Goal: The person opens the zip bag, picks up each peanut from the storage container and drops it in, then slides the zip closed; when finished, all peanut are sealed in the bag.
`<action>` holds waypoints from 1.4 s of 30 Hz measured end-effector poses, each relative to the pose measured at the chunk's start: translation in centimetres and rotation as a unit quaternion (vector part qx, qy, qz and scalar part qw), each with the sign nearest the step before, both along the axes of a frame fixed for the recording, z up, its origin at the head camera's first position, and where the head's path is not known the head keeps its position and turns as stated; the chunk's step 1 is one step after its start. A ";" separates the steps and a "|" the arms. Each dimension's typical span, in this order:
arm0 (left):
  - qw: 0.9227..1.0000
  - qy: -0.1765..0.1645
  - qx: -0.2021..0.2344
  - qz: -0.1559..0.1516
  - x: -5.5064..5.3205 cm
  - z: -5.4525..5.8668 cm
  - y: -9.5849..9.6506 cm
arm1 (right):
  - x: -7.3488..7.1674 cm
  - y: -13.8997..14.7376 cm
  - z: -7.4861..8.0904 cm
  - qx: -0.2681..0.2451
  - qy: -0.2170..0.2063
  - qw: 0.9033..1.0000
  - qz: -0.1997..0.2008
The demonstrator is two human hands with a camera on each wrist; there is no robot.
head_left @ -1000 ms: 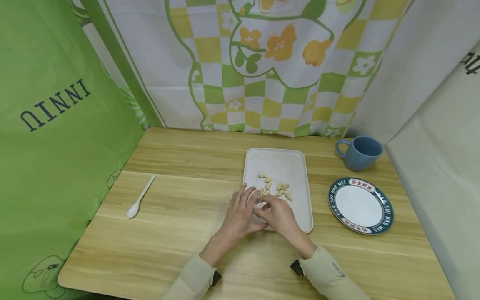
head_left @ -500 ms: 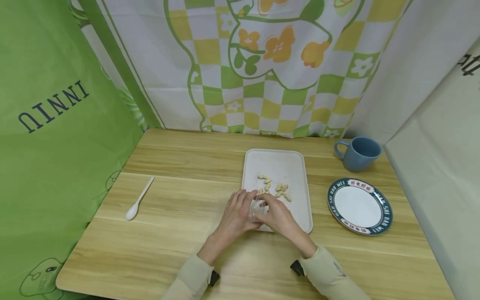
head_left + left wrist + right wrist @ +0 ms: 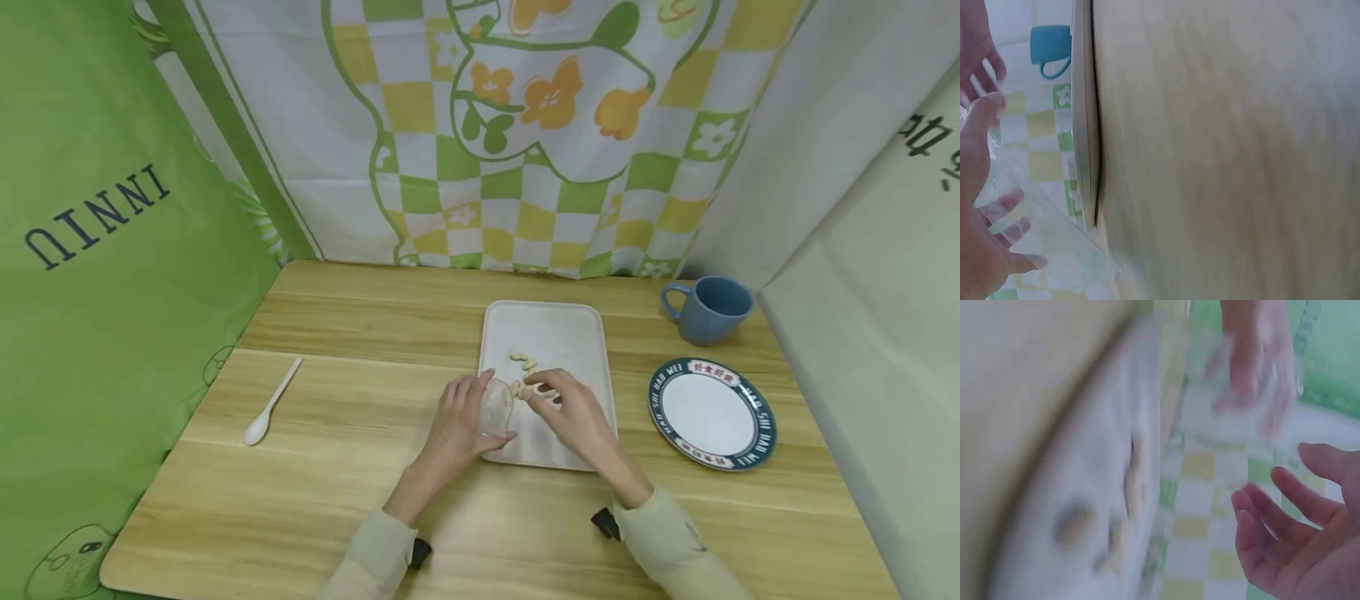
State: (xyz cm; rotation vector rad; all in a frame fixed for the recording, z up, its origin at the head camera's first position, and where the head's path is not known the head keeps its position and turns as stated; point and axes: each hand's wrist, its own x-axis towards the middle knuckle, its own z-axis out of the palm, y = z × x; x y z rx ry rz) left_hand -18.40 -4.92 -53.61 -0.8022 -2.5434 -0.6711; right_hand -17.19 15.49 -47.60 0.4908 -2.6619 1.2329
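In the head view, my left hand [image 3: 455, 418] holds a clear cup [image 3: 495, 410] over the near left edge of a white tray [image 3: 546, 321]. The cup leans with its mouth toward the right. Seen from the left wrist, fingers and thumb curl round its see-through wall [image 3: 1054, 231]. My right hand [image 3: 579, 421] is apart from the cup, above the tray and close over unshelled peanuts [image 3: 517, 357]. Its fingers are loosely bent, with nothing between thumb and fingertips in the right wrist view. The hand covers part of the peanuts.
A white spoon [image 3: 272, 403] lies on the left of the wooden table [image 3: 360, 317]. To the right of the tray are a plate [image 3: 712, 412] with a dark green rim and, behind it, a blue mug [image 3: 712, 312]. Patterned curtains [image 3: 510, 192] hang round the table.
My right hand has left the cup and moved right, over the peanuts. My left hand has kept the cup and shifted slightly left, turning its mouth rightward.
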 end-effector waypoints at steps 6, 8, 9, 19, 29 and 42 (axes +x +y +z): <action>1.000 -0.004 0.017 0.007 -0.5 0.3 -0.7 | -2.5 4.0 -0.2 0.092 -0.011 0.994 -0.057; 1.000 -0.004 0.018 0.006 -0.6 0.3 -0.8 | -3.0 4.9 -0.6 0.132 -0.039 0.989 -0.055; 1.000 -0.005 0.018 0.006 -0.6 0.3 -0.8 | -3.0 5.2 -0.8 0.152 -0.052 0.986 -0.051; 1.000 -0.010 0.020 0.009 -0.9 0.0 -1.0 | -1.3 4.1 -2.4 0.224 -0.160 0.961 0.026; 1.000 -0.008 0.022 0.000 -1.4 -0.2 -0.7 | -0.9 3.9 -2.8 0.220 -0.144 0.965 0.010; 0.999 -0.030 0.037 -0.007 -1.7 0.0 -0.9 | -1.3 4.1 -1.9 0.135 -0.049 0.990 0.015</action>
